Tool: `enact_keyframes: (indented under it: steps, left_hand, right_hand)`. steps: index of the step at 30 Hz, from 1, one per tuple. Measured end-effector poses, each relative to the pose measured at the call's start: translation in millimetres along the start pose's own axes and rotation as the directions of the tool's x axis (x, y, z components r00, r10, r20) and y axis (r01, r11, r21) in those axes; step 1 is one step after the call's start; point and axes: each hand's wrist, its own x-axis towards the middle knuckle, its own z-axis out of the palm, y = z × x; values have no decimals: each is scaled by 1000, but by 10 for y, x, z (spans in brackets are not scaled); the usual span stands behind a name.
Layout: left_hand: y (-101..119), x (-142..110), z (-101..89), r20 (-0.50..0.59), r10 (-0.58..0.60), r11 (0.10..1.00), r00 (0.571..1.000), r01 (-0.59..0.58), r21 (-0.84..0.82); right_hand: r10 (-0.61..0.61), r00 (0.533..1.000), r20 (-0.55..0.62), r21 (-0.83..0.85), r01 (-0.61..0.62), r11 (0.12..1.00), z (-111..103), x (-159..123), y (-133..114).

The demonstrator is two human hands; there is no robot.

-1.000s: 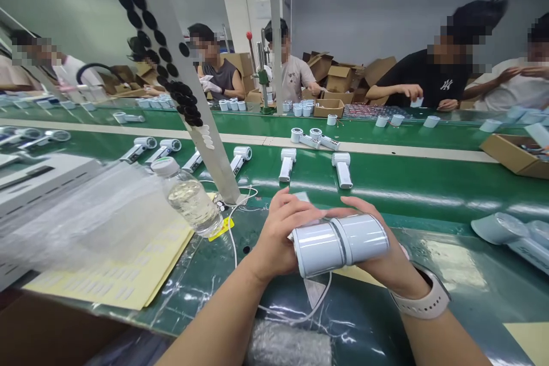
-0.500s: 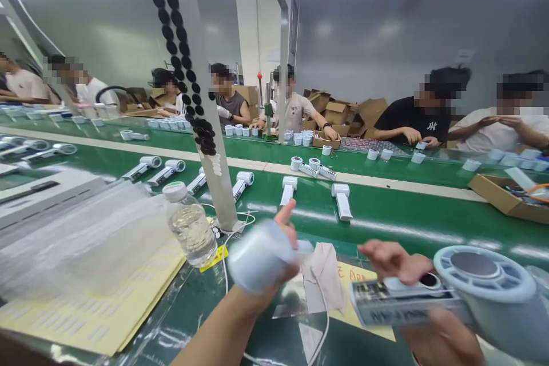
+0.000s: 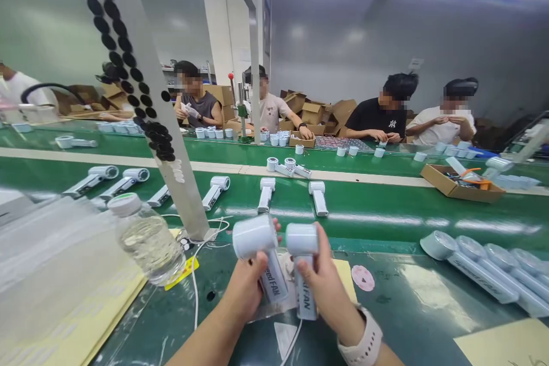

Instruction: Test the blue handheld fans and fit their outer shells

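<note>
My left hand (image 3: 245,289) is closed around the handle of a light blue handheld fan (image 3: 254,238), its round head tilted up to the left and its thumb side toward me. Close beside it, my right hand (image 3: 329,286) grips a second handheld fan (image 3: 302,240), held nearly upright with "FAN" lettering on its handle. A white cable (image 3: 292,344) runs up to the bottom end of this second fan; whether it is plugged in, I cannot tell. Under both fans lies a whitish cloth or sheet, mostly hidden.
Several finished-looking fans (image 3: 484,274) lie in a row at right. More fans (image 3: 318,197) rest on the green conveyor (image 3: 369,206). A water bottle (image 3: 148,240), a metal post (image 3: 171,143) and plastic-covered yellow sheets (image 3: 103,320) stand at left. Co-workers sit across the line near a cardboard box (image 3: 458,186).
My view has swung right. My right hand has brought its fan from the right side to the middle, turned upright, beside the left one. The left hand's fan is now tilted less.
</note>
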Motion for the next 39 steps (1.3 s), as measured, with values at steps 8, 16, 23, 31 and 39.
enact_keyframes:
  steps: [8, 16, 23, 31, 39]
  left_hand:
    - [-310, -13, 98, 17, 44, 988, 999, -46, 148]
    - [-217, 134, -36, -87, -53, 900, 995, 86, 428]
    - [-252, 134, -65, 70, 47, 766, 996, -81, 638]
    - [-259, 140, -64, 80, 15, 628, 997, -71, 775]
    - [-241, 41, 32, 202, 21, 427, 979, -192, 884]
  right_hand:
    - [165, 978, 126, -178, -141, 974, 86, -35, -217]
    - [224, 945, -239, -906, -300, 299, -1435, 205, -494]
    - [174, 903, -392, -914, -403, 36, -2413, -39, -216]
    - [-182, 940, -288, -958, -285, 43, -2048, 31, -31]
    - [126, 989, -76, -971, -102, 216, -900, 1220, 374]
